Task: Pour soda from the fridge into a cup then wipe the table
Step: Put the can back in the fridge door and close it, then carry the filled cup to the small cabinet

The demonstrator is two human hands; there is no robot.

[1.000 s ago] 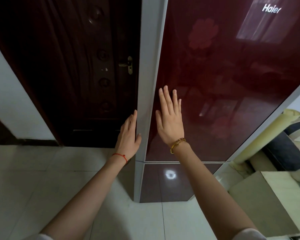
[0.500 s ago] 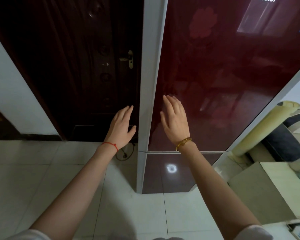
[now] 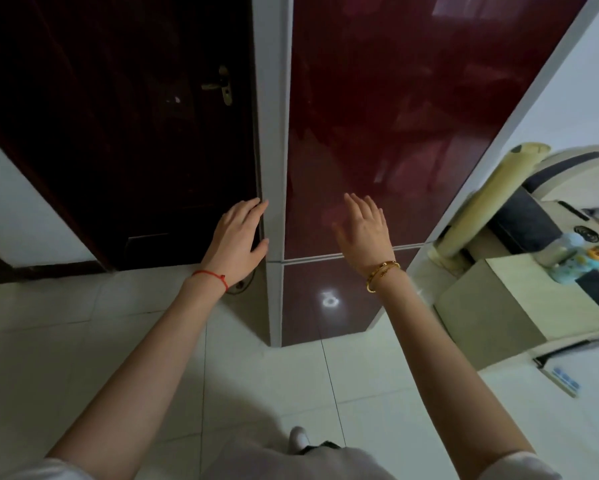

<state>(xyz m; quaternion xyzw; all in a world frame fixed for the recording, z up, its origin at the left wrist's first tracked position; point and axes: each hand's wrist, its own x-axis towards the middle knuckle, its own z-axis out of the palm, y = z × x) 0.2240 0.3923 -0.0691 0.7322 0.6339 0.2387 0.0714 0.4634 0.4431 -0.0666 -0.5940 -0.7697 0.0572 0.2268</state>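
Head view shows the glossy dark-red fridge [image 3: 377, 116], doors closed, standing on open pale floor [image 3: 83, 341], with the left hand [image 3: 237, 242] at its white side edge, fingers [image 3: 253, 207] relaxed and together, and the right hand [image 3: 365, 233] before the door, fingers loosely spread.

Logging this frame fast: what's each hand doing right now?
Left hand: open, fingers at the white side edge of the fridge, holding nothing.
Right hand: open, in front of the red fridge door, holding nothing.
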